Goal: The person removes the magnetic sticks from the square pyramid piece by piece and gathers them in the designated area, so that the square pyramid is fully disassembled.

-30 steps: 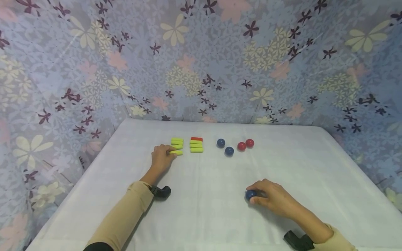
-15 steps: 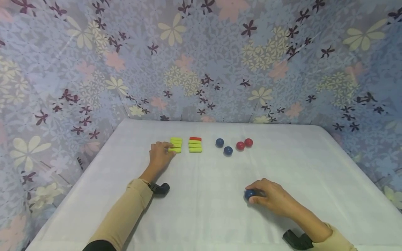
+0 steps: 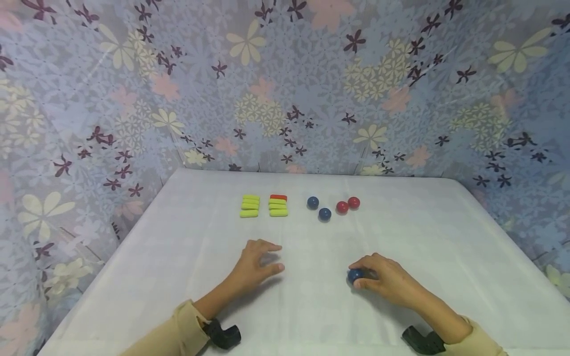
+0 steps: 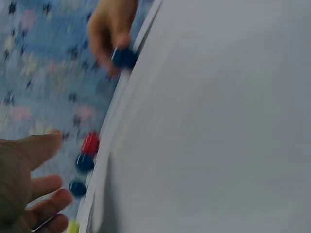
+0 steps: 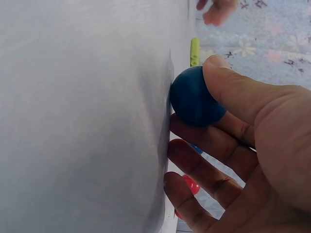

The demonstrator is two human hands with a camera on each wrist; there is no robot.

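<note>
In the head view my right hand pinches a dark blue ball low over the right front of the table. The right wrist view shows thumb and fingers on either side of this blue ball. My left hand is over the middle of the table, thumb and fingers spread apart, holding nothing. Beyond it lies a column of yellow sticks. A second column beside it has yellow sticks and one red stick at its far end.
Two more blue balls lie right of the sticks, and two red balls sit beside them. A white cloth covers the table. Behind the table hangs a flowered curtain.
My left hand has let go of the nearest yellow stick in the left column and drawn back toward the front and right. The right hand stays in place with the blue ball.
</note>
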